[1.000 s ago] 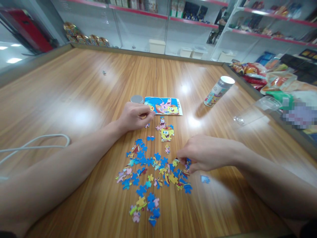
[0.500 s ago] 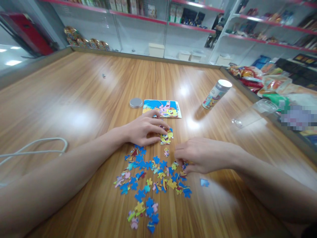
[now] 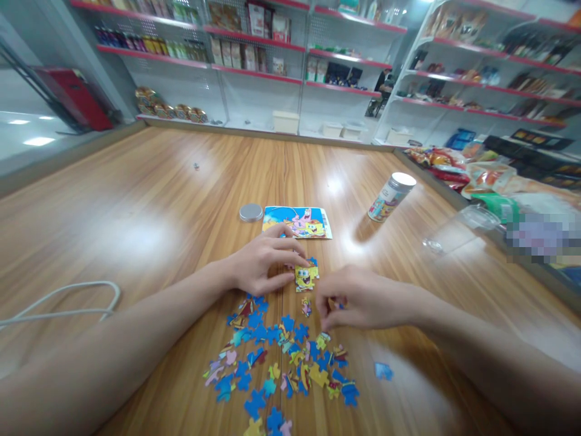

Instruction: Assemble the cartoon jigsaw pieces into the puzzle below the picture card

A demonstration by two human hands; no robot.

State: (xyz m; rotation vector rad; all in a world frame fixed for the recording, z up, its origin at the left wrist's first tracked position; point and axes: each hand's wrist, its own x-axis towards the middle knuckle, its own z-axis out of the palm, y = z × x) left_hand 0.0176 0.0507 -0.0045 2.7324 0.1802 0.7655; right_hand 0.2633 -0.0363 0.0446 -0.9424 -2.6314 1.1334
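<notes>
My left hand [image 3: 270, 260] lies with its fingers spread, fingertips resting at the edge of a small joined block of puzzle pieces [image 3: 305, 277] showing a yellow cartoon face. Part of that block is covered by the fingers. My right hand [image 3: 358, 298] is curled, thumb and forefinger pinched at the top edge of a yellow-green puzzle piece [image 3: 323, 341]. Just below the block sits a loose pink and yellow piece [image 3: 306, 306]. Nearer to me spread many loose pieces, mostly blue ones [image 3: 259, 333]. Beyond my left hand is the picture card [image 3: 295, 221].
A round metal lid [image 3: 251, 212] lies left of the card. To the right stands a printed tube [image 3: 391, 197], and a clear plastic container [image 3: 463, 229] lies near the table's right edge. One blue piece [image 3: 384, 370] sits apart. A white cable [image 3: 68, 297] loops at left.
The view has tilted up, so the table sits lower in it. My right hand's fingertips have shifted left, from the pieces at the pile's right edge to the yellow-green one. My left hand stays by the block.
</notes>
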